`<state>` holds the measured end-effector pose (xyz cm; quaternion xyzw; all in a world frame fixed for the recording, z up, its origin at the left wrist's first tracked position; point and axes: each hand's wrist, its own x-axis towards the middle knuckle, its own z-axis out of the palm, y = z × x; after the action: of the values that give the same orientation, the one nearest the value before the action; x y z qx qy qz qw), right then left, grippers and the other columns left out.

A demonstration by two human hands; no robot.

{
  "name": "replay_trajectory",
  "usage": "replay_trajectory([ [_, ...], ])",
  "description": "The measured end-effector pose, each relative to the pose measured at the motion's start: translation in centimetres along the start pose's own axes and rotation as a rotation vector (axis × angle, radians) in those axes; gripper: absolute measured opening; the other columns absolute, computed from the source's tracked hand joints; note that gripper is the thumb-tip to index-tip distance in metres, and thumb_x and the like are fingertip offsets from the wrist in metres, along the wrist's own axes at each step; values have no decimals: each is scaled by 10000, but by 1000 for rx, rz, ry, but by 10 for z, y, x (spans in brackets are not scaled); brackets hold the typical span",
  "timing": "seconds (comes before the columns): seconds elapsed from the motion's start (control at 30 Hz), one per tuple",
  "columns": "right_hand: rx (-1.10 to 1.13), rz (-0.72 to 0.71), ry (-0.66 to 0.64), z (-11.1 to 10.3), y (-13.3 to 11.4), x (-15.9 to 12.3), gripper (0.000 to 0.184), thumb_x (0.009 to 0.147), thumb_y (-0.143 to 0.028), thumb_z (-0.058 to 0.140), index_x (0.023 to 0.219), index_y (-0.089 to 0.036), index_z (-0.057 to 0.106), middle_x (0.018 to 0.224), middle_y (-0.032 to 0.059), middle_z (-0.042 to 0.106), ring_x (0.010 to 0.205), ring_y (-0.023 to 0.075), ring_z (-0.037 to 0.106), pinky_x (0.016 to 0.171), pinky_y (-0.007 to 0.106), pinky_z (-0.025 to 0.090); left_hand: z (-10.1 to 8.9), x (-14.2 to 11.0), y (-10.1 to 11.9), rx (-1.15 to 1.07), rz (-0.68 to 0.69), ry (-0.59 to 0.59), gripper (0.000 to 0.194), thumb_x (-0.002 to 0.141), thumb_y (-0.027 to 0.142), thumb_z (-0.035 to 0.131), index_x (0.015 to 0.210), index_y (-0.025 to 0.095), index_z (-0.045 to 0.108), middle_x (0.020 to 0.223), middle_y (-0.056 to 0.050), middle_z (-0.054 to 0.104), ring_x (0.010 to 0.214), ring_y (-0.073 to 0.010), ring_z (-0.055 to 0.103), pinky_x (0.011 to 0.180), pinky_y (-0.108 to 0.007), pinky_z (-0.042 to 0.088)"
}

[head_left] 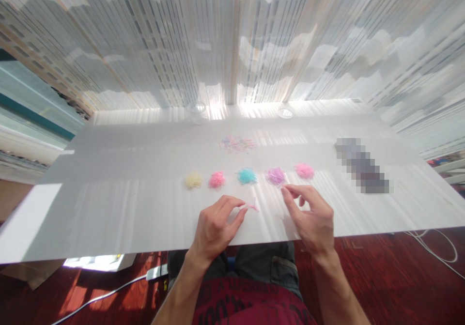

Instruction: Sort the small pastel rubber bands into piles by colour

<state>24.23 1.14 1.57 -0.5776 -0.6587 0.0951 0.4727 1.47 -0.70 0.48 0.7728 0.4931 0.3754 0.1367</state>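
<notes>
My left hand is closed in a loose pinch, thumb and forefinger at one end of a few thin pink strands that look like small rubber bands. My right hand has its thumb and forefinger together at the near edge of a purple pile of thin bands; whatever lies between those fingertips is too small to make out. In the same row are a yellow pile, a coral-pink pile, a turquoise pile and a bright pink pile.
Behind the row lies a mixed pastel heap of strands. Two clear round containers stand at the white table's back edge, before a striped curtain. A blurred dark object lies at the right.
</notes>
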Motion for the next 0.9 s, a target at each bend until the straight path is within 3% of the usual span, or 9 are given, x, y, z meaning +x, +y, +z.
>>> replay_trajectory([
  [0.1, -227, 69, 141, -18, 28, 19, 209, 956, -372, 653, 948, -206, 779, 801, 52, 709, 672, 200, 605, 639, 354, 495, 0, 0, 0, 23, -11, -8, 81, 1005, 246, 628, 1011, 214, 702, 931, -19, 745, 779, -135, 719, 620, -211, 537],
  [0.27, -317, 124, 152, -26, 61, 40, 315, 937, -452, 627, 897, -194, 803, 766, 63, 700, 663, 211, 581, 686, 384, 484, 1, 0, 0, 39, -20, -22, 117, 1014, 259, 607, 996, 210, 713, 909, -22, 734, 777, -143, 721, 608, -215, 531],
  [0.43, -310, 181, 133, -22, 67, 44, 358, 913, -477, 621, 907, -178, 818, 778, 70, 694, 664, 212, 574, 701, 396, 477, 1, 0, -1, 26, -26, -24, 96, 1008, 251, 619, 1004, 214, 708, 911, -17, 728, 783, -151, 723, 681, -238, 559],
  [0.9, -245, 230, 157, -22, 69, 37, 324, 874, -457, 654, 898, -186, 831, 781, 59, 688, 660, 197, 576, 697, 376, 489, 1, 0, -1, 28, -24, -25, 99, 1008, 250, 619, 991, 212, 710, 896, -12, 724, 775, -148, 723, 682, -238, 553],
])
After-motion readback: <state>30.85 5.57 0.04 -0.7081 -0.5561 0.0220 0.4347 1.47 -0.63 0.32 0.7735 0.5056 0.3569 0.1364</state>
